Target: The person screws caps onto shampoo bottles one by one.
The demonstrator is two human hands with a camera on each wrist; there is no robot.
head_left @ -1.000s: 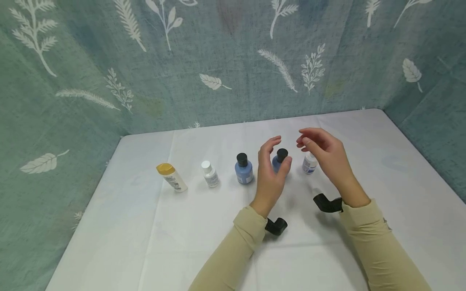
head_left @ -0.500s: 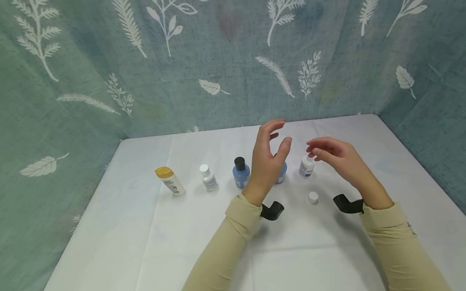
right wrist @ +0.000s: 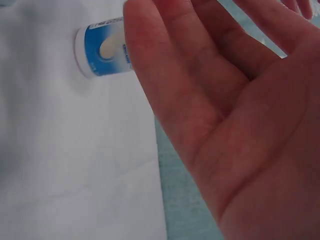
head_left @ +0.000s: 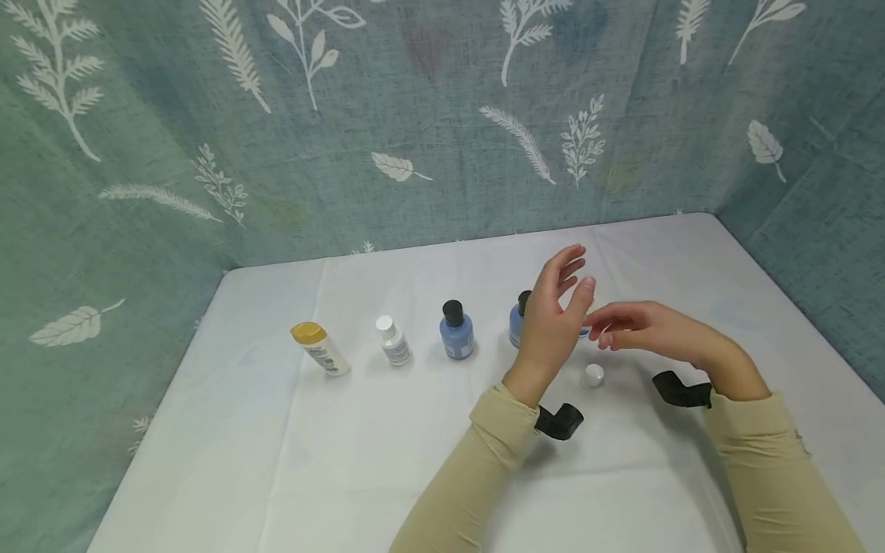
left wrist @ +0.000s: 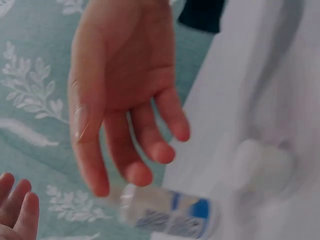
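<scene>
My left hand hovers left of a small white bottle with a blue-and-white label. Its fingers are loosely bent and hold nothing. Just in front of that bottle is my right hand, with relaxed fingers pointing left; in the left wrist view its fingertips overlap the bottle's upper end without visibly gripping it. Contact cannot be told. The bottle stands upright, mostly covered by my hands in the head view. A white cap lies on the table nearer to me. Partly behind my left hand stands a blue bottle with a black cap.
Farther left along the white-covered table stand another blue bottle, a white-capped bottle and a cream bottle with a yellow cap. Patterned curtain hangs behind. Each wrist carries a black camera mount.
My left hand has shifted right, toward the small white bottle. My right hand has come lower and now hides most of that bottle. The white cap, partly hidden at first, shows fully.
</scene>
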